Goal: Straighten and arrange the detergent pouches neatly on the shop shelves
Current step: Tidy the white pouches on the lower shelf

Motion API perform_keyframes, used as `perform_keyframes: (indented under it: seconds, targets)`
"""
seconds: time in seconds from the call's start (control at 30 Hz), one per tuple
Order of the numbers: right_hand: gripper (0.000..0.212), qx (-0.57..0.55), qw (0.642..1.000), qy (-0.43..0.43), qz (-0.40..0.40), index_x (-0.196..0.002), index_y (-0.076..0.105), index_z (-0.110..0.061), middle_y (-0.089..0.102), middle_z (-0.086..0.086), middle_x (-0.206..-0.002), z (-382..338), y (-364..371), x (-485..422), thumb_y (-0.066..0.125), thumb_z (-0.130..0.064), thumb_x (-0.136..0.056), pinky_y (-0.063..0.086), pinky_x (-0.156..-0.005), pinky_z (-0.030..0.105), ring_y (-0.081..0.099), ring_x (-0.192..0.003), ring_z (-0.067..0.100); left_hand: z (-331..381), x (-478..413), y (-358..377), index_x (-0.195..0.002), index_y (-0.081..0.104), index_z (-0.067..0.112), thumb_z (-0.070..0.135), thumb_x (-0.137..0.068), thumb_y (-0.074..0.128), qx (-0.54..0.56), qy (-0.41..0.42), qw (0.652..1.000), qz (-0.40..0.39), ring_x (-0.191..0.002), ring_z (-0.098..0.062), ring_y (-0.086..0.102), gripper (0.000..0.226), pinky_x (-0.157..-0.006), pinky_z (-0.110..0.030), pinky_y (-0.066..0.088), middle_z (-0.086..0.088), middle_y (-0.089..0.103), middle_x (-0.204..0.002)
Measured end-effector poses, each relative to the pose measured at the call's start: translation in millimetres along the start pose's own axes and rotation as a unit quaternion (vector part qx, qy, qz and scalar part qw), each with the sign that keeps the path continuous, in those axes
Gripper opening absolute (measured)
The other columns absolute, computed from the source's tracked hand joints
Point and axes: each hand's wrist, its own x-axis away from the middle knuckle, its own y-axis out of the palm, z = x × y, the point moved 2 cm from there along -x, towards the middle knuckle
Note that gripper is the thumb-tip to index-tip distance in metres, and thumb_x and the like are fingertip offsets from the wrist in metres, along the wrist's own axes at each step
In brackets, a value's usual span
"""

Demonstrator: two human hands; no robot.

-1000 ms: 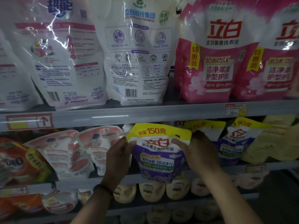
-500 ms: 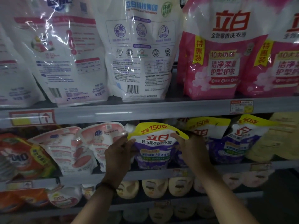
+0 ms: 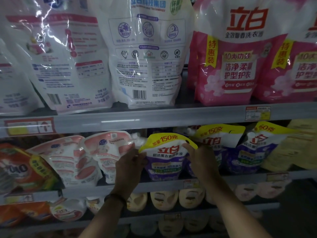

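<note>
My left grip [image 3: 128,165], right grip [image 3: 200,162] pinched purple pouch [image 3: 165,157] at upper sides, held it upright near shelf [image 3: 85,190] front edge, likely so label faced out.

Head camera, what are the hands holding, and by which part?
The purple detergent pouch with the yellow top. The left hand grips its upper left edge, the right hand its upper right edge.

Single head-worn view (wide-angle) faces the shelves [image 3: 154,120] straight on, close up, seemingly tilted slightly downward.
</note>
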Motion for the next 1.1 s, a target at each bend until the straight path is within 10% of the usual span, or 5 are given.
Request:
perform_keyframes:
  seconds: [0.23, 0.47, 0.8, 1.1]
  targets:
    - [0.041, -0.013, 0.998, -0.036, 0.04, -0.085, 0.07, -0.009, 0.068, 0.001, -0.066, -4, 1, -1, 0.063, -0.047, -0.1, 0.057, -0.056, 0.036, 0.068, -0.06, 0.016, 1, -1, 3, -0.087, 0.06, 0.036, 0.035, -0.107, 0.06, -0.058, 0.032, 0.998, -0.004, -0.081, -0.003, 0.077, 0.02, -0.068, -0.031, 0.065, 0.01, 0.078, -0.089]
    - [0.045, -0.05, 0.993, -0.063, 0.082, -0.119, 0.059, -0.017, 0.076, 0.002, -0.104, -1, -1, 6, 0.052, -0.057, -0.099, 0.065, -0.073, 0.041, 0.076, -0.092, 0.017, 2, 0, 3, -0.114, 0.069, 0.028, 0.033, -0.108, 0.057, -0.042, 0.021, 0.999, -0.011, -0.088, -0.003, 0.076, 0.014, -0.075, -0.03, 0.066, 0.009, 0.079, -0.102]
    - [0.028, -0.16, 0.982, -0.037, 0.091, -0.12, 0.054, -0.018, 0.07, -0.006, -0.107, -2, -1, 36, 0.068, -0.032, -0.101, 0.052, -0.067, 0.008, 0.068, -0.091, -0.003, -6, 3, -9, -0.115, 0.068, 0.035, 0.025, -0.104, 0.066, 0.075, -0.021, 0.997, -0.012, -0.089, -0.017, 0.08, 0.015, -0.076, -0.046, 0.067, 0.003, 0.079, -0.104]
    - [0.007, -0.247, 0.968, 0.0, -0.048, -0.105, 0.064, -0.026, 0.073, -0.011, -0.101, -45, 34, 75, 0.068, -0.031, -0.101, 0.051, -0.07, 0.009, 0.068, -0.093, -0.007, -15, 12, -30, -0.097, 0.072, 0.034, 0.018, -0.101, 0.068, 0.16, -0.103, 0.982, -0.007, -0.087, -0.036, 0.077, 0.017, -0.079, -0.062, 0.064, -0.01, 0.078, -0.093]
